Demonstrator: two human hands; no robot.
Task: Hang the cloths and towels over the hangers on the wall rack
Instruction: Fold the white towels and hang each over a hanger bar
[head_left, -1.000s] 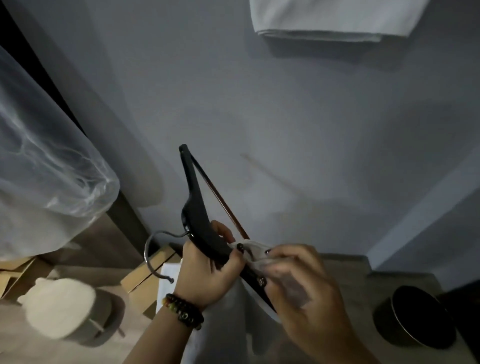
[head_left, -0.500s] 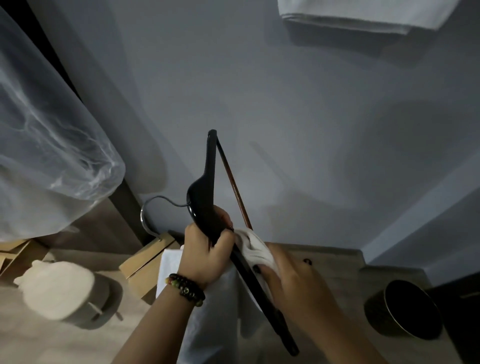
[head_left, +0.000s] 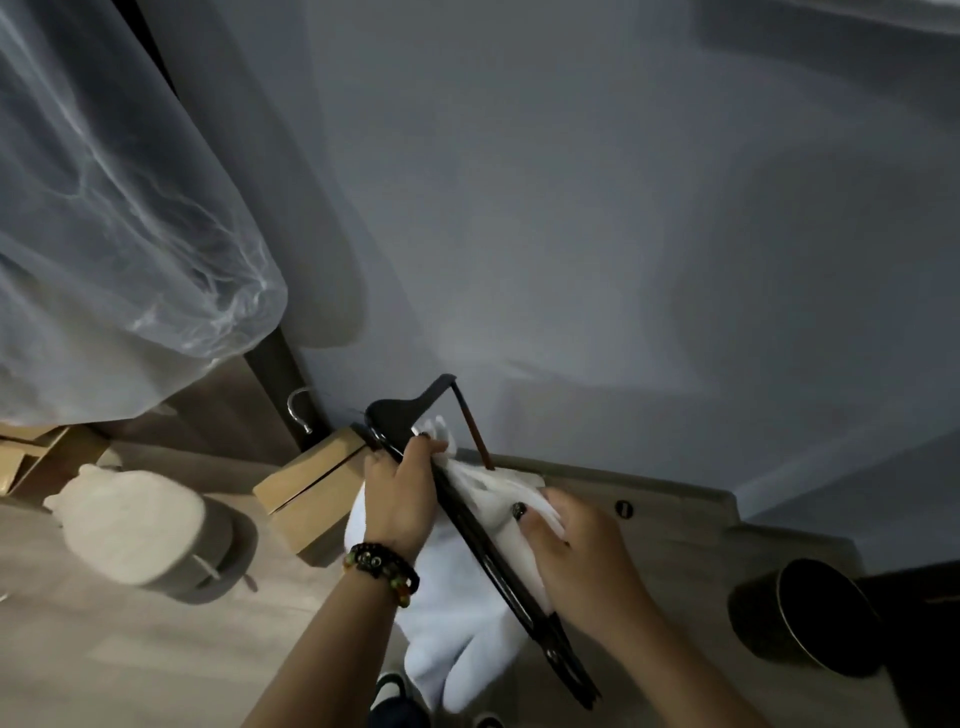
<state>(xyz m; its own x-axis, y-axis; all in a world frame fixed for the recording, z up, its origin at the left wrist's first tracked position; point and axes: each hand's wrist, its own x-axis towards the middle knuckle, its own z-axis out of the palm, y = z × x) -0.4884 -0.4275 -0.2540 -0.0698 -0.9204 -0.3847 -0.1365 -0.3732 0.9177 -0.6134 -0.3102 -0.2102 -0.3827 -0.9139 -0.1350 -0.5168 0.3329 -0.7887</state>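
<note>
A black hanger (head_left: 400, 415) with a brown crossbar (head_left: 474, 439) and a metal hook (head_left: 298, 410) is held low in front of the grey wall. My left hand (head_left: 400, 499), with a bead bracelet on the wrist, grips the hanger's black body. A white cloth (head_left: 462, 618) is threaded through the hanger and hangs down below it. My right hand (head_left: 576, 561) is closed on the upper part of the cloth next to the hanger's lower arm. The wall rack is out of view.
A sheer white curtain (head_left: 104, 249) hangs at the left. On the floor stand a cardboard box (head_left: 306, 493), a pale round stool (head_left: 140, 525) and a dark round bin (head_left: 815, 618). A skirting board (head_left: 670, 499) runs along the wall.
The hanger has tilted over and dropped lower, its hook now pointing left and away. The view has tipped down, so the white towel on the rack above has left the frame. My right hand pulled the cloth further through.
</note>
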